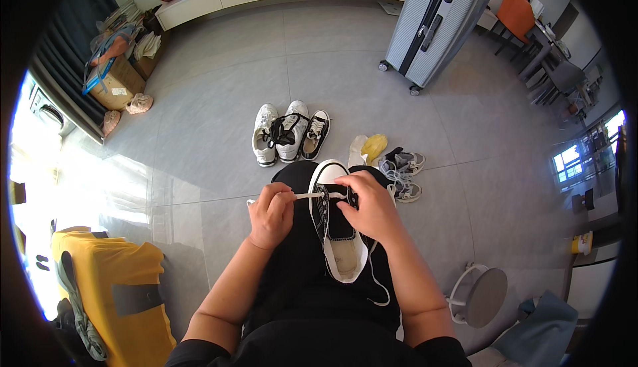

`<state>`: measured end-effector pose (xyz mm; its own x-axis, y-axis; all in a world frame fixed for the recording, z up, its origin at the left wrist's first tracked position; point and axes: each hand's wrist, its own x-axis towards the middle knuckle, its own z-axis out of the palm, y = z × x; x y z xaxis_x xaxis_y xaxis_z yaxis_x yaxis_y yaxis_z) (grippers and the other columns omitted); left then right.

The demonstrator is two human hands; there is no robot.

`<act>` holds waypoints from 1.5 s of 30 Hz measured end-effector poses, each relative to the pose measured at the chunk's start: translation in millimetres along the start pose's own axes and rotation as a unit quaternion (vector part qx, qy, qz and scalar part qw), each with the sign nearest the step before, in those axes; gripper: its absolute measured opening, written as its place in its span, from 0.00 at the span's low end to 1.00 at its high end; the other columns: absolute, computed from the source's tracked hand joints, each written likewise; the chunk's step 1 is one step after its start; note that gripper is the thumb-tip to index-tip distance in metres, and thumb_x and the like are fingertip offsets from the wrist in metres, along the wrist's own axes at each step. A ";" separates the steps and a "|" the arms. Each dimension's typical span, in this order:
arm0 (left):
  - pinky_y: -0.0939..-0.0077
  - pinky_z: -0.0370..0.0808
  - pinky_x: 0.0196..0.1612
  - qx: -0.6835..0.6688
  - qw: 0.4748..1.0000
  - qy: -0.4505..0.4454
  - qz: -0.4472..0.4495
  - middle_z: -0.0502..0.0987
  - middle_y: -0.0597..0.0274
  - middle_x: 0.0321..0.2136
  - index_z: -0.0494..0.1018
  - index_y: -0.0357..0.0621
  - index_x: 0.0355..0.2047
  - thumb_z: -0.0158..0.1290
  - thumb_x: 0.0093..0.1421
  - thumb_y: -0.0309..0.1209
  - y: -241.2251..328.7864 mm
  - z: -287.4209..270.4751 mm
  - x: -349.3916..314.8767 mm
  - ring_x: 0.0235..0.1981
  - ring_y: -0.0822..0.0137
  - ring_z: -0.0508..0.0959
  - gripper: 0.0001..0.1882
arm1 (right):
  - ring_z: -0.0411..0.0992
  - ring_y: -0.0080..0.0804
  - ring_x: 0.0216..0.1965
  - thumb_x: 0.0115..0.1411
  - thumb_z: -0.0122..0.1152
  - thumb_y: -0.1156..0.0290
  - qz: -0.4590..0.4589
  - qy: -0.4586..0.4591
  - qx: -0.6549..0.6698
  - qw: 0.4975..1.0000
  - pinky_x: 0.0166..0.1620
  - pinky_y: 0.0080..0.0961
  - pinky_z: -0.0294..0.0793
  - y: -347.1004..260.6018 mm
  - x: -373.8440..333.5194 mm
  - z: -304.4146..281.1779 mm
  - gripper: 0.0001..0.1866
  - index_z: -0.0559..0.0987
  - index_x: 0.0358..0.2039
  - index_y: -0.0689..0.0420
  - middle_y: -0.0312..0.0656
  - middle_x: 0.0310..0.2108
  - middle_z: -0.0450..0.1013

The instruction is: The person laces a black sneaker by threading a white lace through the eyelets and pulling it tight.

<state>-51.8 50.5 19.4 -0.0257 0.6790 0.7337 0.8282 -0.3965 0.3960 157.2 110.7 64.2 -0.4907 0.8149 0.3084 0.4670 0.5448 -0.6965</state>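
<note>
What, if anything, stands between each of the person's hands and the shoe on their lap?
Nothing visible does: the right hand touches the shoe, and the left hand, just beside it, holds its white lace.

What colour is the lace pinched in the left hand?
The lace is white to off-white, seen in the head view.

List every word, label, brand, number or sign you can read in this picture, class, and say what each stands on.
None is readable.
Small white label on the brown cardboard box: too small to read.
Held black-and-white canvas lace-up shoe: no lettering can be made out.
</note>
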 end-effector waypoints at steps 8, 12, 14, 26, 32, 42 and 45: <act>0.76 0.65 0.17 -0.158 0.976 -0.055 -0.136 0.75 0.58 0.33 0.72 0.40 0.31 0.56 0.43 0.22 18.2 -5.4 13.5 0.15 0.68 0.66 0.12 | 0.62 0.20 0.17 0.50 0.62 0.79 0.073 0.053 0.022 0.996 0.23 0.17 0.63 28.2 -15.2 -16.7 0.15 0.79 0.41 0.57 0.37 0.39 0.73; 0.73 0.68 0.19 -0.133 0.975 -0.085 -0.158 0.77 0.56 0.30 0.75 0.40 0.32 0.60 0.50 0.28 24.9 5.8 20.1 0.16 0.64 0.71 0.09 | 0.69 0.29 0.23 0.51 0.63 0.77 0.063 0.050 -0.010 0.997 0.28 0.22 0.68 26.5 -15.0 -12.8 0.13 0.79 0.39 0.59 0.41 0.37 0.74; 0.70 0.71 0.22 -0.117 0.967 -0.098 -0.202 0.77 0.56 0.26 0.77 0.41 0.30 0.61 0.53 0.32 29.0 10.3 21.0 0.19 0.60 0.76 0.09 | 0.73 0.35 0.29 0.51 0.63 0.75 0.071 0.042 -0.021 0.996 0.33 0.26 0.71 24.7 -13.7 -10.5 0.12 0.79 0.39 0.58 0.41 0.36 0.75; 0.70 0.71 0.22 -0.116 0.944 -0.146 -0.271 0.75 0.57 0.20 0.78 0.39 0.22 0.62 0.50 0.31 29.3 9.8 17.8 0.18 0.62 0.75 0.08 | 0.74 0.41 0.30 0.54 0.62 0.70 0.138 0.014 -0.016 0.990 0.34 0.33 0.73 26.0 -16.1 -9.9 0.07 0.80 0.33 0.57 0.42 0.28 0.72; 0.72 0.72 0.24 -0.111 0.944 -0.139 -0.277 0.75 0.58 0.22 0.78 0.39 0.24 0.62 0.50 0.29 28.9 10.6 15.8 0.20 0.64 0.75 0.06 | 0.64 0.15 0.17 0.59 0.59 0.70 0.184 0.070 0.095 0.976 0.20 0.18 0.62 46.5 -19.5 -1.8 0.07 0.77 0.28 0.61 0.30 0.17 0.67; 0.73 0.70 0.25 -0.125 0.942 -0.132 -0.284 0.75 0.58 0.23 0.78 0.39 0.26 0.60 0.52 0.28 31.5 11.8 16.8 0.20 0.66 0.74 0.05 | 0.66 0.18 0.20 0.55 0.56 0.72 0.315 0.044 0.235 0.918 0.24 0.18 0.66 47.1 -16.6 -2.2 0.07 0.77 0.31 0.62 0.32 0.19 0.69; 0.75 0.69 0.25 -0.133 0.935 -0.144 -0.295 0.74 0.59 0.21 0.78 0.36 0.27 0.58 0.54 0.26 29.1 13.6 16.5 0.20 0.69 0.73 0.05 | 0.68 0.21 0.22 0.52 0.58 0.75 0.189 0.083 0.158 0.966 0.26 0.19 0.68 46.3 -18.1 0.7 0.08 0.78 0.34 0.59 0.35 0.29 0.73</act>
<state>-20.5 58.6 35.6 -0.2511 0.9512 0.1794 0.5474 -0.0133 0.8368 187.2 121.0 25.9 -0.1930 0.9783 0.0748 0.3286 0.1363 -0.9346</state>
